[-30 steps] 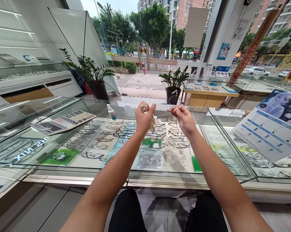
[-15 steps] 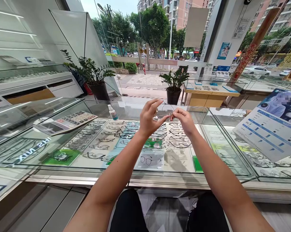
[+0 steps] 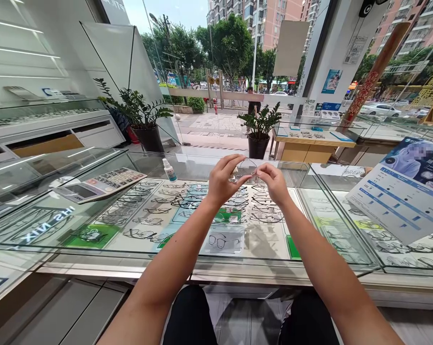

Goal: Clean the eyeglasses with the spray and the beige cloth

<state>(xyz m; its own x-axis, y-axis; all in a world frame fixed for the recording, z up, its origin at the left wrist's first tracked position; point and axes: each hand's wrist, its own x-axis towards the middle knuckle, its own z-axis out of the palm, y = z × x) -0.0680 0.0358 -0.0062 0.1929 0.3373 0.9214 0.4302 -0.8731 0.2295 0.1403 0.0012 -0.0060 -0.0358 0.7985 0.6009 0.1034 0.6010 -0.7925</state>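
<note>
Both my hands are raised together over a glass display counter (image 3: 188, 261) full of eyeglass frames. Between them I hold a thin-rimmed pair of glasses (image 3: 247, 168) with clear lenses. My left hand (image 3: 223, 181) pinches one side of it with thumb and fingertips, the other fingers curled above. My right hand (image 3: 274, 179) pinches the other side. The cloth seen earlier in my left hand is not visible.
A small spray bottle (image 3: 169, 170) and a large calculator (image 3: 99, 183) rest on the counter's left part. A printed poster (image 3: 405, 191) leans at the right. Potted plants (image 3: 258, 129) stand behind the counter. A person walks outside the window.
My left hand, which held a crumpled cloth, has come across to the glasses and now pinches them beside my right hand. The view has tilted slightly upward.
</note>
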